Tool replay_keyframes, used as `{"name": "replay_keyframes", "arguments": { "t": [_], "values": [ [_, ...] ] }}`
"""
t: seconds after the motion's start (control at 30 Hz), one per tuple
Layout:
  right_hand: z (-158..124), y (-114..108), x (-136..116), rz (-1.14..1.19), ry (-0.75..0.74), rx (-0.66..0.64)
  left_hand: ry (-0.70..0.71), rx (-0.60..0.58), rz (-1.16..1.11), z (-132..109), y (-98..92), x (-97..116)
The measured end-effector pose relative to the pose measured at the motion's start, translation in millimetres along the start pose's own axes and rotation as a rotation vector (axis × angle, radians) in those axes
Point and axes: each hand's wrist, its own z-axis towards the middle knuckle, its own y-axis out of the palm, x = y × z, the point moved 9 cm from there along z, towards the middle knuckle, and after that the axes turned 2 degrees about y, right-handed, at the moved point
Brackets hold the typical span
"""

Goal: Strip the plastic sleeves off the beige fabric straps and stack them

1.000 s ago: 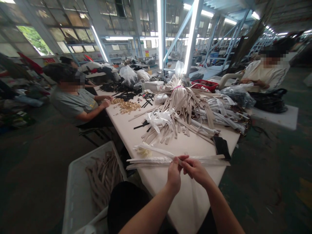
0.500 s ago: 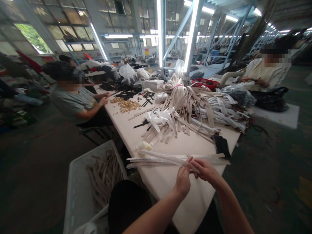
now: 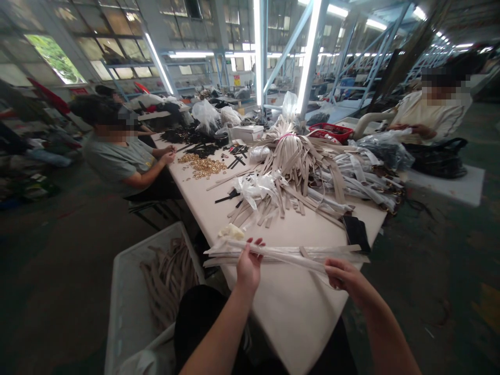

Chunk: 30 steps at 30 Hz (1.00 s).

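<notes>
A pale strap (image 3: 291, 258) in a whitish, film-like cover stretches between my two hands over the near part of the table. My left hand (image 3: 250, 265) is curled around it towards its left end, fingertips up. At the right end, my right hand (image 3: 344, 275) pinches it between thumb and fingers. Under and behind it, several more pale straps (image 3: 349, 256) lie side by side across the table (image 3: 289, 312). A crumpled yellowish piece (image 3: 231, 232) sits just past the held strap's left end.
A large heap of beige straps (image 3: 291, 151) covers the table's middle, with clear plastic (image 3: 255, 188) in front. Gold-coloured metal pieces (image 3: 201, 166) lie at the left edge. A black flat piece (image 3: 355, 233) is at right. A white bin (image 3: 117, 291) stands lower left. Two people (image 3: 117, 161) (image 3: 425, 114) sit nearby.
My hands were close together at the strap's right part. Now the left hand has slid left along it and the right has moved slightly right, so they are well apart.
</notes>
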Motion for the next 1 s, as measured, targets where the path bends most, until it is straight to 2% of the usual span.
{"name": "replay_keyframes", "arguments": {
  "t": [0.2, 0.27, 0.37, 0.43, 0.5, 0.57, 0.6, 0.63, 0.67, 0.7, 0.8, 0.87, 0.93, 1.0],
  "values": [
    [0.5, -15.5, 1.6, 0.069, 0.000, 0.033, 0.123, 0.263, 0.036, 50.2, -65.4, 73.1],
    [2.8, -19.2, 0.8, 0.068, -0.013, 0.044, 0.156, 0.314, 0.070, 62.1, -79.9, 96.9],
    [8.5, -18.0, 1.0, 0.009, -0.015, 0.022, 0.197, 0.348, 0.127, 77.1, -91.2, 138.5],
    [13.4, -13.4, 2.0, -0.046, -0.004, -0.005, 0.283, 0.429, 0.172, 79.2, -99.9, 175.5],
    [18.4, -7.1, 2.5, -0.105, 0.006, -0.031, 0.406, 0.556, 0.223, 70.3, -109.0, 212.2],
    [23.1, 0.2, 1.0, -0.160, 0.004, -0.060, 0.511, 0.653, 0.259, 52.8, -111.2, 233.0],
    [25.2, 3.8, -0.5, -0.183, -0.003, -0.072, 0.560, 0.641, 0.295, 43.3, -105.3, 235.5],
    [27.1, 7.2, -2.3, -0.203, -0.007, -0.082, 0.591, 0.586, 0.342, 34.3, -94.4, 230.9],
    [28.9, 10.5, -4.1, -0.216, -0.009, -0.092, 0.642, 0.459, 0.438, 25.2, -74.2, 221.7],
    [30.6, 13.8, -5.8, -0.224, -0.006, -0.101, 0.649, 0.270, 0.557, 17.3, -47.6, 202.3],
    [35.1, 23.6, -12.0, -0.249, -0.002, -0.117, 0.466, -0.354, 0.771, -14.0, 30.2, 99.5],
    [36.9, 30.0, -16.5, -0.281, -0.017, -0.127, 0.433, -0.678, 0.920, -39.6, 68.2, 36.2],
    [36.7, 32.5, -19.0, -0.332, -0.040, -0.123, 0.482, -0.836, 1.064, -50.7, 87.7, -4.6],
    [34.3, 28.9, -17.2, -0.403, -0.043, -0.110, 0.513, -0.878, 1.172, -45.8, 93.4, -26.3]
  ]
}}
